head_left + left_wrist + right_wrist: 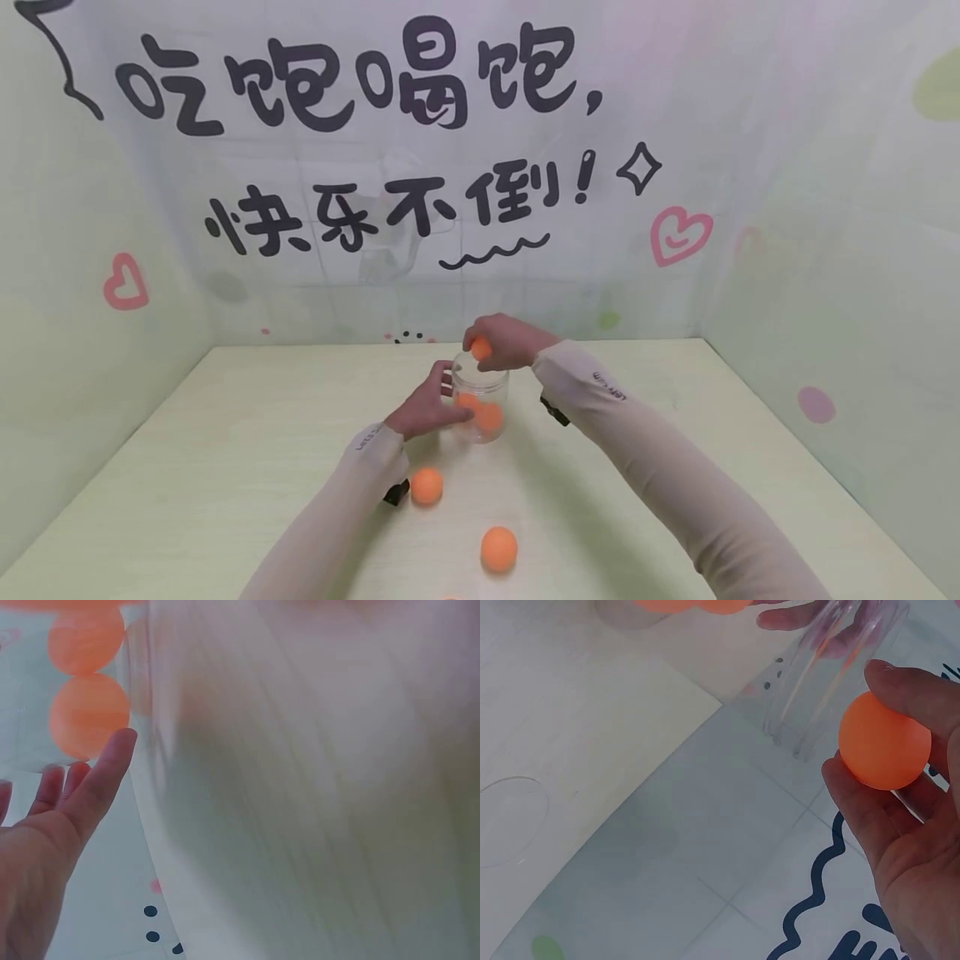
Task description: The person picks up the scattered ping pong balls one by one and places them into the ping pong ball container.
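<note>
A clear plastic jar (pixel 481 382) stands near the back of the table, with orange ping-pong balls (pixel 490 417) at its bottom. My left hand (pixel 429 405) holds it from the left side, thumb in front and fingers round the far side; the left wrist view shows the fingers (pixel 112 761) against the clear wall. Just above the open mouth, my right hand (pixel 510 342) pinches another orange ping-pong ball (pixel 885 741) between thumb and fingers. The jar's rim is close below that ball in the right wrist view.
Two more ping-pong balls lie on the pale table (pixel 187 467): one near the left wrist (pixel 427 486), another ball (pixel 498 550) nearer the front. A sliver of orange shows at the bottom edge. A faint clear round outline (pixel 514 821) lies to the right. Printed curtains surround the table.
</note>
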`<action>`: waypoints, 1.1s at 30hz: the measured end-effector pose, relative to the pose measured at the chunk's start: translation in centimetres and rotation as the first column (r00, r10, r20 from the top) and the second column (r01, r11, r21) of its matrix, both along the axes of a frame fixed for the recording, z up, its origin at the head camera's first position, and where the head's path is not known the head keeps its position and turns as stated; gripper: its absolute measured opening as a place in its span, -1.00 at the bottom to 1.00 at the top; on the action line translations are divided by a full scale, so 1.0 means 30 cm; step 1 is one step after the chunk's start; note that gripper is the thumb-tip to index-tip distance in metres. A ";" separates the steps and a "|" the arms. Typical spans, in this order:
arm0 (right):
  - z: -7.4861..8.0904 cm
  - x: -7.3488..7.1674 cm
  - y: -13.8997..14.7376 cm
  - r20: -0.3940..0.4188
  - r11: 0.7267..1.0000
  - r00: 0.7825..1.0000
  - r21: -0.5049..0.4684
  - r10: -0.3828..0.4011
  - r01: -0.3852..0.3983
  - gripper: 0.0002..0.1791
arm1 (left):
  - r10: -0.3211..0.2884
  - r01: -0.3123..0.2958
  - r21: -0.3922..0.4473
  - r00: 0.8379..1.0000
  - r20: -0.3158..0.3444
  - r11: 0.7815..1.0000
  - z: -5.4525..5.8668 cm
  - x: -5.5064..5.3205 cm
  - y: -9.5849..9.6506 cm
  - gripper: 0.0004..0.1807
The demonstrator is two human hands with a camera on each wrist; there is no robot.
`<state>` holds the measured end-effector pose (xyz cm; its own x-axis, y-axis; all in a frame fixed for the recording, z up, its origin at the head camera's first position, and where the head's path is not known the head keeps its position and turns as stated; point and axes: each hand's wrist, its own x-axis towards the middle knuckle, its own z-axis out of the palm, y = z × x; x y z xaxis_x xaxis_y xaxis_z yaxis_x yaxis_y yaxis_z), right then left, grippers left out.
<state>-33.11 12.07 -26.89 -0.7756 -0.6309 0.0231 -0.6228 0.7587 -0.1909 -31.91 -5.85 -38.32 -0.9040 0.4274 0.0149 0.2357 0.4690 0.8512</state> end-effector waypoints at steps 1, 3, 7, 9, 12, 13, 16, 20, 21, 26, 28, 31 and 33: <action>0.000 0.001 -0.003 0.006 1.000 1.000 0.002 0.001 -0.001 -0.67 | 0.004 -0.004 -0.002 1.000 -0.002 1.000 0.001 0.001 -0.001 -0.17; 0.000 0.003 -0.008 0.010 1.000 1.000 0.006 0.002 -0.002 -0.67 | 0.008 -0.008 -0.002 1.000 -0.005 1.000 0.003 0.002 -0.002 -0.17; -0.001 0.007 -0.012 0.013 1.000 1.000 0.009 0.006 -0.006 -0.67 | 0.000 0.000 0.002 1.000 -0.015 1.000 0.004 0.001 -0.001 -0.17; -0.003 0.007 -0.013 0.010 1.000 1.000 0.011 0.008 -0.008 -0.67 | -0.003 0.003 0.004 1.000 -0.019 1.000 0.003 -0.001 -0.001 -0.18; -0.006 0.006 -0.012 0.010 1.000 1.000 0.015 0.004 -0.005 -0.67 | -0.005 0.005 -0.002 1.000 -0.024 1.000 0.002 -0.003 -0.001 -0.18; -0.007 0.006 -0.013 0.013 1.000 1.000 0.015 0.000 -0.001 -0.67 | -0.005 0.005 -0.003 1.000 -0.025 1.000 0.002 -0.003 -0.001 -0.18; -0.010 0.004 -0.017 0.024 1.000 1.000 0.014 -0.006 0.006 -0.67 | 0.001 -0.001 -0.009 1.000 -0.024 1.000 0.002 -0.003 -0.004 -0.18; -0.021 0.002 -0.027 0.042 1.000 0.999 0.014 -0.007 0.007 -0.66 | 0.016 -0.016 -0.011 1.000 -0.012 1.000 0.000 0.000 -0.013 -0.20; -0.024 0.002 -0.030 0.043 1.000 0.999 0.018 -0.006 0.005 -0.65 | 0.017 -0.017 -0.010 1.000 -0.010 1.000 -0.001 -0.001 -0.014 -0.20; -0.033 0.007 -0.036 0.056 0.999 0.998 0.035 -0.009 0.007 -0.65 | -0.005 0.005 0.008 1.000 -0.012 1.000 -0.014 -0.006 -0.020 -0.19; -0.035 0.008 -0.036 0.070 0.999 0.998 0.043 -0.006 0.003 -0.64 | -0.017 0.018 0.018 1.000 -0.025 1.000 -0.020 -0.010 -0.019 -0.20; -0.035 0.010 -0.035 0.084 0.999 0.996 0.054 -0.004 -0.001 -0.61 | -0.024 0.025 0.023 0.999 -0.035 0.999 -0.024 -0.013 -0.017 -0.21; -0.034 0.011 -0.034 0.083 0.998 0.997 0.056 -0.001 -0.003 -0.60 | -0.026 0.027 0.026 0.999 -0.038 0.999 -0.024 -0.013 -0.015 -0.22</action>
<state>-32.79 11.05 -27.90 -0.7727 -0.6301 -0.0770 -0.6073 0.7691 -0.1994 -32.29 -6.31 -39.03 -0.8907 0.4506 0.0604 0.2802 0.4395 0.8534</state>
